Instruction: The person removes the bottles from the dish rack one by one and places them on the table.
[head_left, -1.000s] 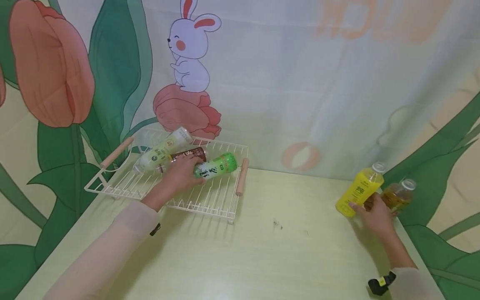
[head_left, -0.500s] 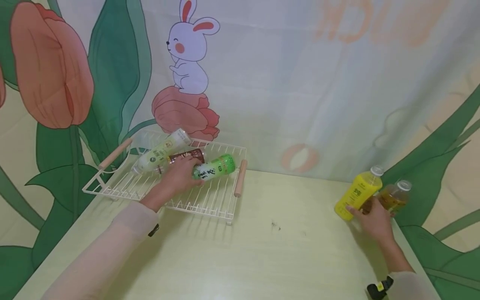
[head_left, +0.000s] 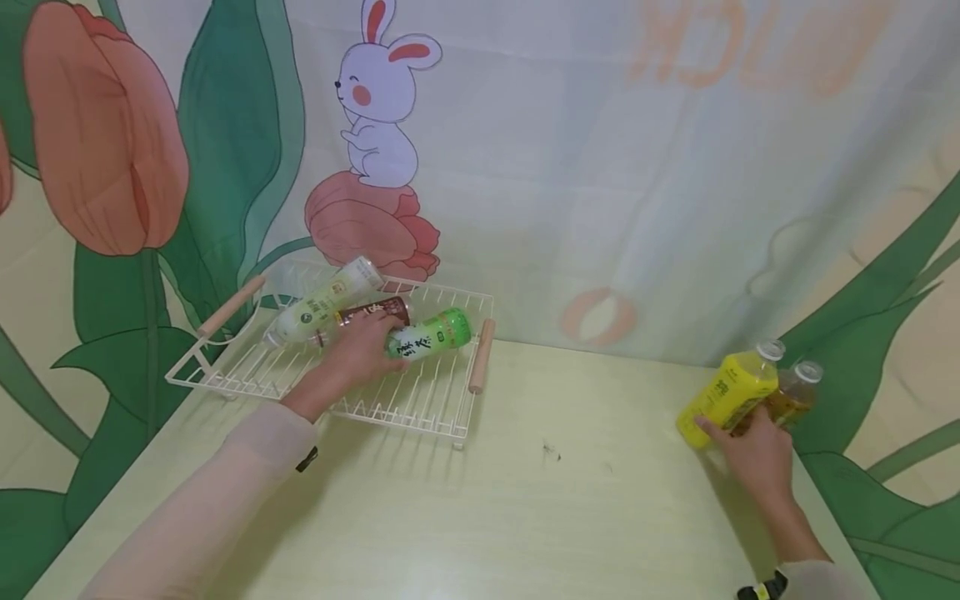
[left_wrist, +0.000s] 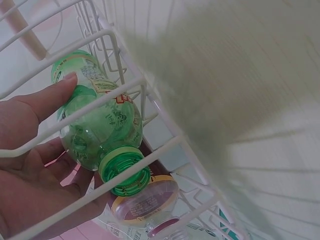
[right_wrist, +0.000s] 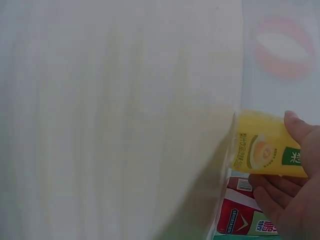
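My left hand (head_left: 362,346) grips a green drink bottle (head_left: 437,333) that lies in a white wire rack (head_left: 401,426); in the left wrist view the thumb is on its side and its green cap (left_wrist: 125,170) points toward the camera. A brown-labelled bottle (head_left: 386,308) and a pale green bottle (head_left: 322,304) lie beside it in the rack. At the table's right side my right hand (head_left: 757,458) holds a yellow drink bottle (head_left: 726,398), tilted to the right. Close behind it is an amber drink bottle (head_left: 797,396), partly hidden; its red label (right_wrist: 237,210) shows in the right wrist view.
The rack has wooden handles at its left (head_left: 232,307) and right (head_left: 482,357) ends. A printed curtain (head_left: 555,167) with a rabbit and tulips hangs behind the table (head_left: 555,517). Small dark marks (head_left: 552,452) are on the tabletop.
The yellow bottle has shifted slightly right and leans further right, now covering more of the amber bottle. My right hand has moved with it. My left hand stays on the green bottle.
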